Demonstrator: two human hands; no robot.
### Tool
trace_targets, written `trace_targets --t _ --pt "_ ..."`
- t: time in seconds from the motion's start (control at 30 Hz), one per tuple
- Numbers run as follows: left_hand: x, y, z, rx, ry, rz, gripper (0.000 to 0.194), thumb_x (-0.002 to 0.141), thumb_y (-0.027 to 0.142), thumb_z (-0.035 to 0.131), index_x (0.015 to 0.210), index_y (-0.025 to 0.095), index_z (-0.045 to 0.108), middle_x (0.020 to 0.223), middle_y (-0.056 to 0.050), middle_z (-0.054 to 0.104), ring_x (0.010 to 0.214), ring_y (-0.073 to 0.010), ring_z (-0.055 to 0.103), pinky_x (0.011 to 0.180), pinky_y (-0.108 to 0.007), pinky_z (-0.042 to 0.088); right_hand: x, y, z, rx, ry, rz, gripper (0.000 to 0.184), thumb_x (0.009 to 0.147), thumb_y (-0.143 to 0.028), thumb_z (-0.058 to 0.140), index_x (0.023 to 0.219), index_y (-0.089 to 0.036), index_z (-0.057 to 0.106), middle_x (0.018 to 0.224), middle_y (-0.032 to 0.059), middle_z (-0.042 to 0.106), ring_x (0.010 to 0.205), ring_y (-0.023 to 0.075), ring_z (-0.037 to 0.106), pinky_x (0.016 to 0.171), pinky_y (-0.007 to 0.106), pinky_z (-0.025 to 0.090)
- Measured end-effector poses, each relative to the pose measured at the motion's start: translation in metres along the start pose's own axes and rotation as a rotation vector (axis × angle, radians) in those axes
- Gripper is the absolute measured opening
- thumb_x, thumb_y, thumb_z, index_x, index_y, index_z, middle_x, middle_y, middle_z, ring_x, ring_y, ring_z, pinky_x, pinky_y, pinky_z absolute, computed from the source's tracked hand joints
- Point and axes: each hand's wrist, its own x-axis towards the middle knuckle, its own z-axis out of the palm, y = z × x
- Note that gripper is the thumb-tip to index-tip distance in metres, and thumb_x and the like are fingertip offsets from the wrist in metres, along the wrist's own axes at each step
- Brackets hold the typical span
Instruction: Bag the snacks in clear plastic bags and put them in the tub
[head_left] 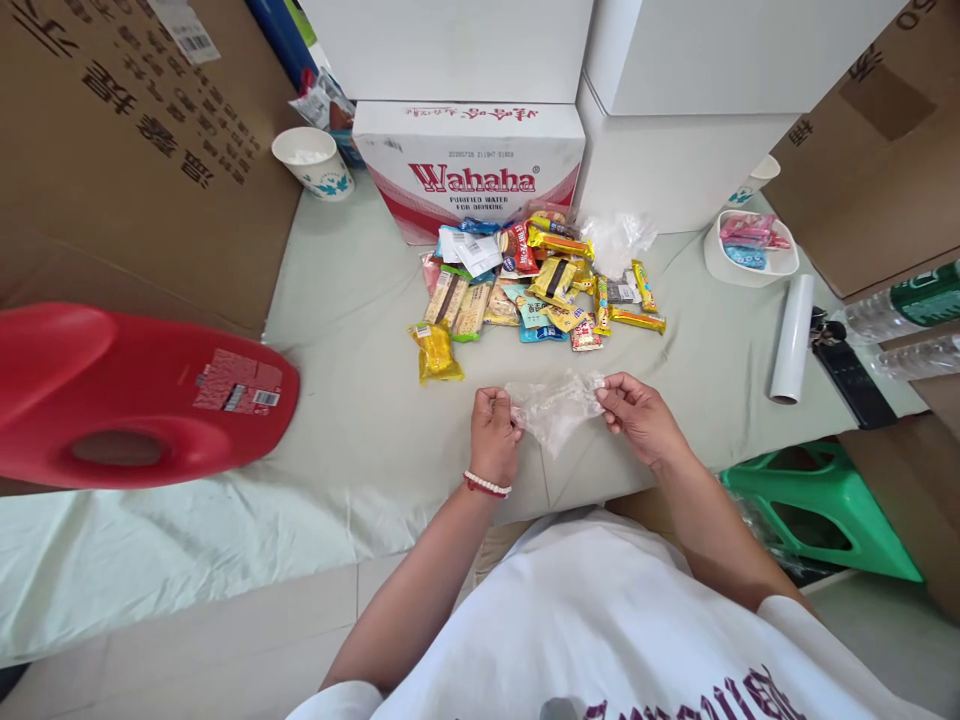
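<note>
Near heaped snacks [553, 282], hands [495, 435] pinching clear plastic [555, 408], Wahaha box [476, 165] behind, red jug [169, 350] left.

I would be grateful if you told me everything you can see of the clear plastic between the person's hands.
The clear plastic looks thin, soft and see-through, crumpled with whitish creases. The left hand and right hand pinch its opposite ends; between them its lower edge droops to a point. It is on the person's side of the snack pile. Whether it is a bag or a sheet, I cannot tell.
</note>
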Motion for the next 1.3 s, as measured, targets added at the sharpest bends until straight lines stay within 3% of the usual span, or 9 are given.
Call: trace_targets --t 0.1,0.23,0.47,0.6,0.7,0.77,0.93,1.1,1.3 --pt "0.003 0.005 -0.007 0.044 -0.053 0.07 0.044 0.079 0.056 0.075 0.092 0.023 0.049 0.065 0.009 0.045 0.048 -0.0049 0.037 0.044 -0.018 0.03 0.002 0.0 -0.006 -0.081 0.061 -0.113 0.039 0.071 -0.053 0.083 0.084 -0.022 0.064 0.066 -0.0042 0.053 0.056 0.0097 0.044 0.049 0.023 0.038" --pt "0.007 0.011 -0.019 0.269 -0.296 0.012 0.044 0.07 0.044 0.085 0.098 0.02 0.061 0.062 0.008 0.051 0.048 -0.0062 0.043 0.048 -0.021 0.033 0.002 -0.001 -0.013 -0.066 0.13 -0.2 0.034 0.076 -0.05 0.08 0.087 -0.023 0.063 0.07 -0.0037 0.054 0.058 0.0104 0.046 0.053 0.025 0.04" --pt "0.013 0.01 -0.032 0.211 0.036 0.109 0.032 0.078 0.046 0.074 0.086 0.02 0.057 0.071 0.005 0.055 0.061 -0.0092 0.056 0.051 -0.019 0.041 -0.003 0.012 -0.035 0.085 0.317 -0.165 0.04 0.068 -0.047 0.085 0.086 -0.024 0.057 0.074 -0.0028 0.06 0.063 0.0119 0.053 0.058 0.025 0.045" --pt "0.009 0.011 -0.031 0.06 0.02 0.126 0.038 0.078 0.049 0.077 0.089 0.023 0.052 0.088 0.003 0.058 0.089 -0.0134 0.065 0.07 -0.024 0.055 -0.018 0.029 -0.063 -0.281 0.214 0.011 0.038 0.07 -0.052 0.081 0.08 -0.022 0.059 0.069 -0.0008 0.06 0.058 0.0135 0.049 0.053 0.027 0.04" --pt "0.003 0.015 -0.027 -0.068 -0.084 0.048 0.042 0.077 0.05 0.079 0.091 0.025 0.048 0.089 0.002 0.062 0.104 -0.0179 0.067 0.086 -0.034 0.059 -0.03 0.023 -0.07 -0.595 0.406 -0.18 0.029 0.08 -0.048 0.073 0.09 -0.022 0.066 0.075 0.0014 0.062 0.064 0.0163 0.051 0.06 0.03 0.042" --pt "0.0 0.017 -0.024 -0.109 -0.148 0.003 0.043 0.077 0.048 0.08 0.093 0.025 0.047 0.092 0.001 0.066 0.109 -0.0197 0.067 0.091 -0.038 0.058 -0.034 0.009 -0.059 -0.658 0.467 -0.379 0.022 0.088 -0.044 0.067 0.096 -0.024 0.067 0.082 0.0029 0.063 0.069 0.0175 0.053 0.066 0.031 0.043" --pt "-0.009 0.022 -0.017 -0.166 -0.248 -0.038 0.041 0.079 0.044 0.08 0.089 0.024 0.045 0.115 -0.004 0.068 0.119 -0.0236 0.065 0.092 -0.039 0.057 -0.009 -0.016 0.007 -0.691 0.036 -0.568 0.015 0.094 -0.037 0.062 0.094 -0.025 0.07 0.087 0.0054 0.062 0.072 0.0181 0.054 0.069 0.032 0.043" --pt "-0.015 0.024 -0.016 -0.13 -0.284 -0.022 0.043 0.078 0.048 0.08 0.089 0.024 0.047 0.111 -0.002 0.068 0.106 -0.0208 0.069 0.083 -0.035 0.058 0.034 0.004 0.055 -0.64 -0.219 -0.475 0.017 0.084 -0.037 0.073 0.094 -0.023 0.072 0.09 0.0041 0.064 0.068 0.0148 0.051 0.069 0.031 0.042" --pt "-0.004 0.017 -0.025 -0.126 -0.075 0.019 0.045 0.069 0.049 0.087 0.085 0.02 0.056 0.094 -0.001 0.07 0.088 -0.0141 0.069 0.084 -0.032 0.058 0.04 0.015 0.055 -0.364 -0.182 -0.294 0.028 0.081 -0.049 0.073 0.084 -0.021 0.069 0.075 -0.0002 0.061 0.066 0.0136 0.049 0.063 0.028 0.037"
